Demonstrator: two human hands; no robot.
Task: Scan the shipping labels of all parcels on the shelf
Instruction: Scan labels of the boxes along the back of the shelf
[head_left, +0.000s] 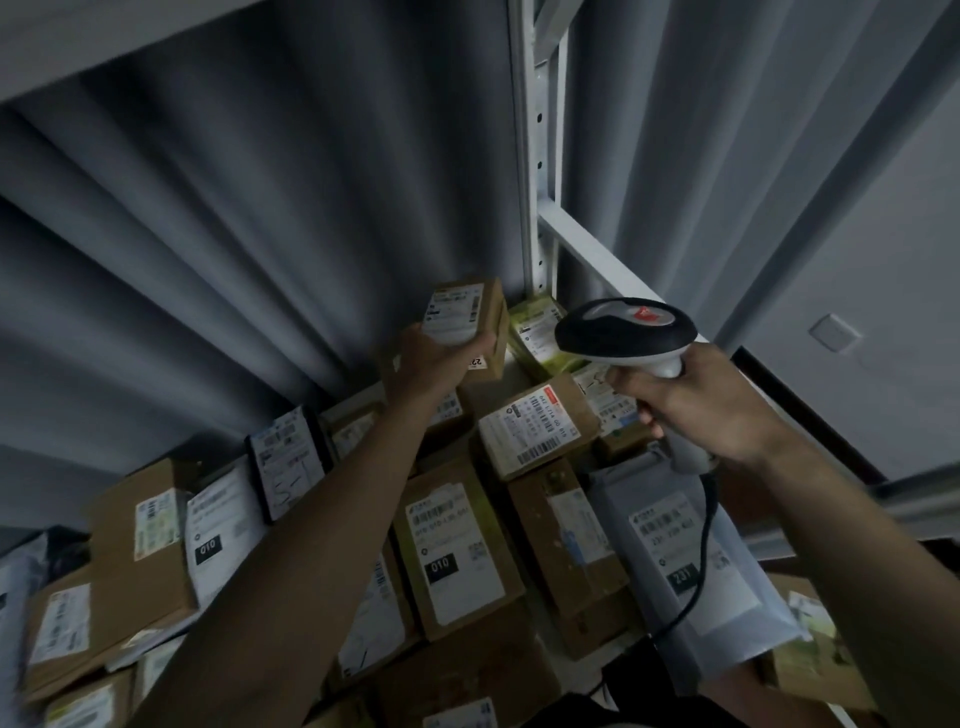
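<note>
The person's left hand (441, 358) grips a small cardboard parcel (470, 325), fingers curled round its lower end, and holds it lifted above the pile at the back of the shelf, its white shipping label (451, 316) turned toward the camera. The right hand (696, 400) is wrapped round the grip of a handheld barcode scanner (626, 327), whose dark head sits just to the right of the raised parcel and points toward it; a black cable (696, 566) hangs from the handle. No scan beam shows on the label, so whether this parcel has been read cannot be told. Below, the shelf carries many more parcels lying close together: brown boxes, one marked 010 (452, 551), a grey poly mailer (685, 551) marked 231, and a green-patterned box (537, 332) by the white shelf upright (535, 156). Nothing marks any of them as scanned, so the job looks, at a guess, somewhere in the middle, with this one parcel in hand and a good part of the pile possibly left
</note>
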